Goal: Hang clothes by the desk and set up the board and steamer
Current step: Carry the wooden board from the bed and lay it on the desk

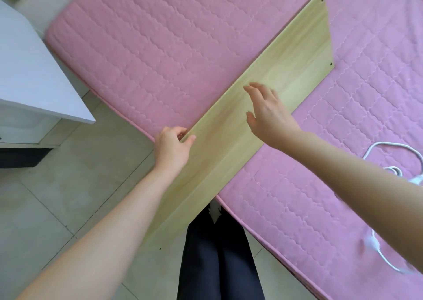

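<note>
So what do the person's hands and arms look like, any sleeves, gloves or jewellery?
Both the left hand and the right hand are bare: no gloves, and no rings, watch or bracelet show. The forearms are bare too, with no sleeve as far up as the frame reaches. Below, dark navy trousers are worn.

Single head-worn wide-angle view, looking forward and steeply down from close above. The field covers the bed point(160, 47), the board point(229, 144) crossing its near edge, and the tiled floor point(68, 196) at left.
</note>
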